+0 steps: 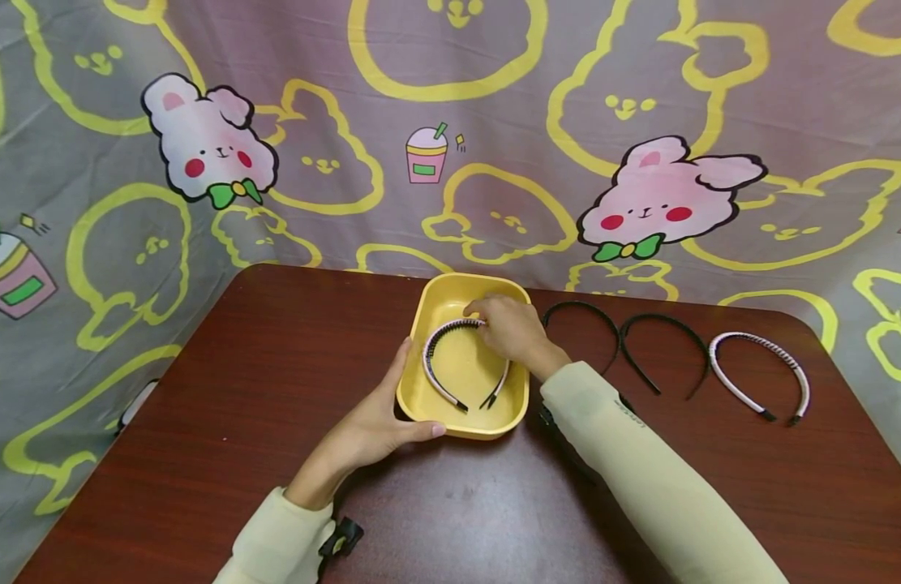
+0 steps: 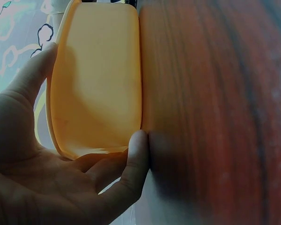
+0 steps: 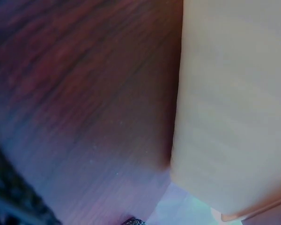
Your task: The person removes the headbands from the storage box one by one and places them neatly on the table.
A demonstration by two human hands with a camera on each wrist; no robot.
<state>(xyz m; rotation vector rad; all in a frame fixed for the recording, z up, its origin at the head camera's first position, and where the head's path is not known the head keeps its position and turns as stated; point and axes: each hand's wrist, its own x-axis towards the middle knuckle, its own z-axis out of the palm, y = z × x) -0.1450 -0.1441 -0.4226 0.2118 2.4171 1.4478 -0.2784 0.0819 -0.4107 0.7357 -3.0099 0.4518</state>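
Note:
A shallow yellow plastic box (image 1: pixel 417 403) with rounded corners stands at the middle of the table. My left hand (image 1: pixel 370 426) holds its near left corner, thumb at the front and fingers along the left side. The left wrist view shows the box's outer wall (image 2: pixel 100 75) between thumb and fingers. Inside the box is a pale pink headband (image 1: pixel 437 380) with black teeth on its inner side and dark tips towards me. My right hand (image 1: pixel 510 326) reaches over the right rim and pinches the headband near its top; the fingertips are partly hidden.
Right of the box, two black headbands (image 1: pixel 665 318) and a pale headband with a wrapped band (image 1: pixel 760 337) lie in a row on the brown table (image 1: pixel 165 422). A patterned cloth (image 1: pixel 486 122) hangs behind the table's far edge.

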